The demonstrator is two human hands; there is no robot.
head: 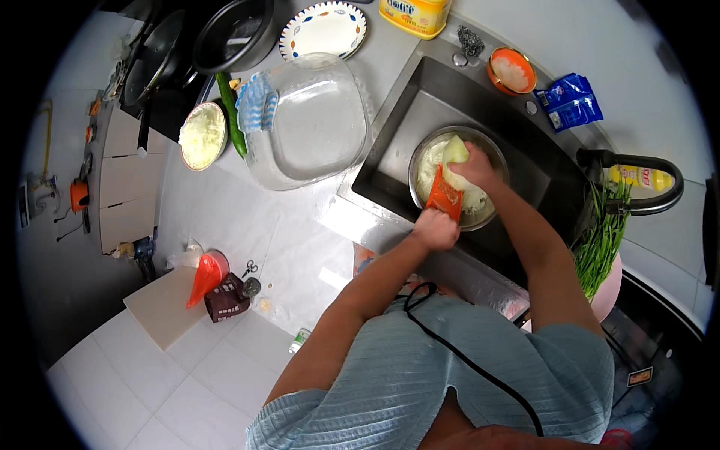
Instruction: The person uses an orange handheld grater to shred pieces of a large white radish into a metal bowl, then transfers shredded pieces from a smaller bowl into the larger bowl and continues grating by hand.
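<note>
In the head view, a round metal bowl [417, 192] stands in the dark sink with pale shredded vegetable inside. My left hand [436, 229] is closed around the near end of an orange grater [445, 194], which slants down over the bowl. A large pale green piece of vegetable [455, 152] is gripped by my right hand [478, 166] and lies against the upper part of the grater. The underside of that piece, where it meets the grater, is hidden.
A clear plastic basin [320, 135], a cucumber [229, 112] and a bowl of pale shreds [203, 135] sit left of the sink [405, 107]. Behind the sink are an orange bowl [511, 70] and a blue packet [571, 102]. The black faucet [647, 208] and green chives [602, 247] are at right.
</note>
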